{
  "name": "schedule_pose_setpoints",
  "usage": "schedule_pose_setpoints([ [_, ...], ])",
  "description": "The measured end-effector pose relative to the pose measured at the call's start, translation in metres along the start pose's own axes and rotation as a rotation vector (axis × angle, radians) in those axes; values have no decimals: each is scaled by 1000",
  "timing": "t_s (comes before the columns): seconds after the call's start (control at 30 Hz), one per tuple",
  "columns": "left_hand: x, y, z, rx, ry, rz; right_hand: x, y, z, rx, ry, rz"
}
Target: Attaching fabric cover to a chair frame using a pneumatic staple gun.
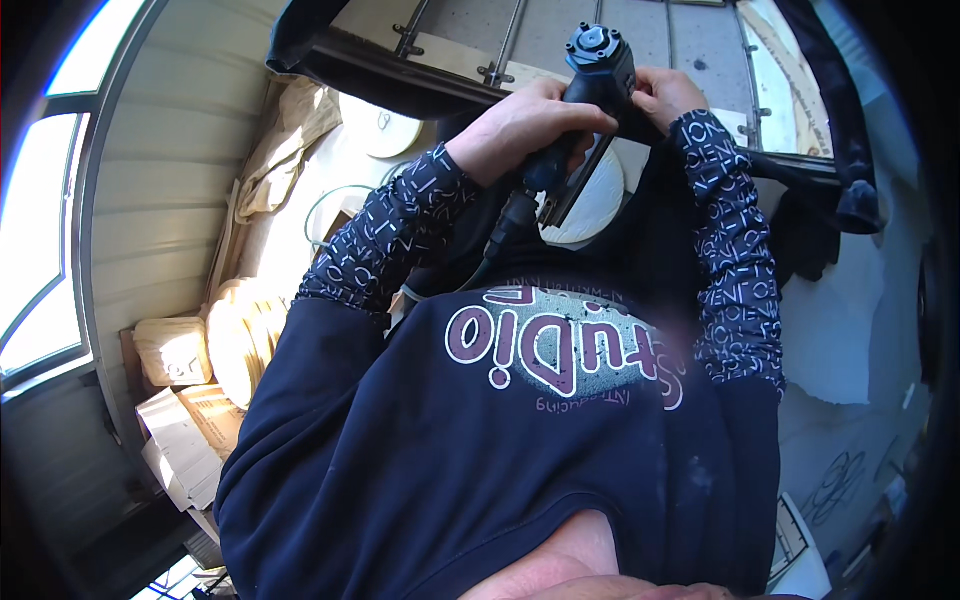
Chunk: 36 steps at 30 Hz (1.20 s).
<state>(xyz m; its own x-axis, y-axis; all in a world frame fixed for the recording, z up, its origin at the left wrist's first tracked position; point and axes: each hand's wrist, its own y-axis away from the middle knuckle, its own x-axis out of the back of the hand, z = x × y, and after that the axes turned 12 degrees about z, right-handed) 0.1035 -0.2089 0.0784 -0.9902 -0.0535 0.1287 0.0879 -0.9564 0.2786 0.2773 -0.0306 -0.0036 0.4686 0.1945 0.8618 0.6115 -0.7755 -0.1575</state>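
Observation:
My left hand (528, 124) is wrapped around the handle of a black pneumatic staple gun (594, 62), whose round bolted head points up and away from me. A dark air hose (487, 262) runs from the handle's lower end toward my body. Just right of the tool's head is my right hand (672, 98), its fingers curled in; what they pinch is hidden behind the tool and dark material. Both hands are over the near side of a furniture frame (380, 82) covered in black upholstery.
Metal rods (510, 38) held by dark clips cross the frame. Below the tool is a round cream-coloured piece (598, 195); a similar disc (380, 126) lies left. Stacked round wooden pieces (240, 340) and cardboard boxes (190, 430) stand by the ribbed wall (165, 180).

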Motion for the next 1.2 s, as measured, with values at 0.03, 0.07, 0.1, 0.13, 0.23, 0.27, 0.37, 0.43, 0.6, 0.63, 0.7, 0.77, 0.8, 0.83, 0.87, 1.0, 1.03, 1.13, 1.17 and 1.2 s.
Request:
schedule_pose_setpoints([
  [0.03, 0, 0, 0, -12, -18, 21, 0, -1, -1, 6, -3, -10],
  [0.07, -2, -1, 1, -12, -15, 27, 1, -2, 0, 12, -3, -13],
  [0.1, -2, -4, 0, -13, 9, 31, 2, -3, 0, 19, -10, -10],
  [0.13, -3, -5, 0, -15, 35, 36, 3, -3, 1, 28, -16, -7],
  [0.23, -2, -1, 0, 21, 37, 60, 4, -4, -5, 27, -31, -41],
  [0.27, -2, 0, 0, 21, 43, 68, 5, -3, -6, 22, -39, -44],
  [0.37, -1, -1, -4, 44, 6, 66, 6, 1, -5, 5, -55, -23],
  [0.43, 3, 0, -14, 14, 39, 68, 4, 3, 0, 3, -64, 5],
  [0.6, 42, 53, -9, -125, 162, 158, 9, 15, -25, 98, -134, 69],
  [0.63, 51, 75, 6, -147, 137, 206, 10, 20, -31, 179, -195, 180],
  [0.7, 76, 106, 14, -208, 64, 309, 7, 26, -57, 407, -167, 250],
  [0.77, 95, 130, 20, -233, 73, 431, -10, 27, -90, 583, -66, 265],
  [0.8, 100, 141, 23, -236, 108, 471, -22, 26, -104, 662, -7, 300],
  [0.83, 105, 151, 24, -243, 156, 496, -33, 24, -118, 740, 52, 336],
  [0.87, 110, 161, 26, -253, 201, 527, -42, 22, -132, 762, 14, 337],
  [1.0, 108, 190, 29, -225, 176, 761, -64, 12, -152, 755, -46, 414],
  [1.03, 107, 197, 29, -215, 198, 786, -66, 9, -153, 772, -43, 417],
  [1.13, 113, 212, 19, -192, 236, 829, -66, 2, -152, 788, -13, 380],
  [1.17, 124, 221, 16, -171, 227, 761, -61, 3, -157, 769, -51, 383],
  [1.2, 129, 228, 12, -107, 179, 749, -58, 3, -159, 742, -134, 396],
])
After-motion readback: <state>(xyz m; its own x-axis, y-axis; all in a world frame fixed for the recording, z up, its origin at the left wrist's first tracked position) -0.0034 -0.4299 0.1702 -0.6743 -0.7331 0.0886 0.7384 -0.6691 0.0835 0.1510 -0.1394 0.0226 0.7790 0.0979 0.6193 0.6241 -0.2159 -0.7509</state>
